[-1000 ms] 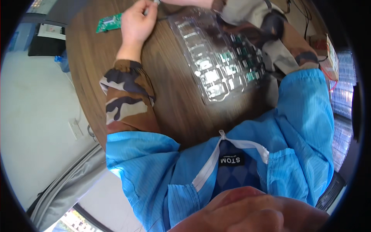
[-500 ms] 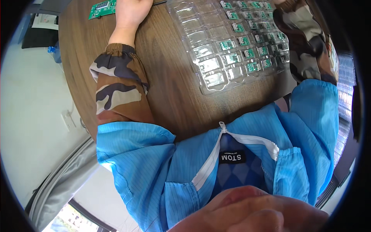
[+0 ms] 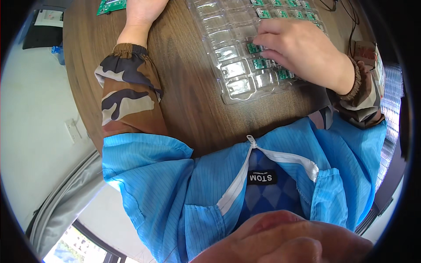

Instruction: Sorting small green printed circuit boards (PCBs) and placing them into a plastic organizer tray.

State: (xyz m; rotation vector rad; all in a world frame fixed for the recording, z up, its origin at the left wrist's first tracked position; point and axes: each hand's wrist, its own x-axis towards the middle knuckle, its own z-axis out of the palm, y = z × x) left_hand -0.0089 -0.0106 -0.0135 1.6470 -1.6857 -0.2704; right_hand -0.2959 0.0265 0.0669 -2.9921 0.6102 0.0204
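We see the right hand [image 3: 302,52] resting on the clear plastic blister tray [image 3: 228,52], its fingers curled, fingertips [image 3: 258,44] pressing a small green circuit board [image 3: 253,47] into a pocket. The left hand [image 3: 142,8] lies at the top edge beside one larger green circuit board [image 3: 112,5]; we cannot tell its fingers' state. Both sit on the round wooden table [image 3: 184,96].
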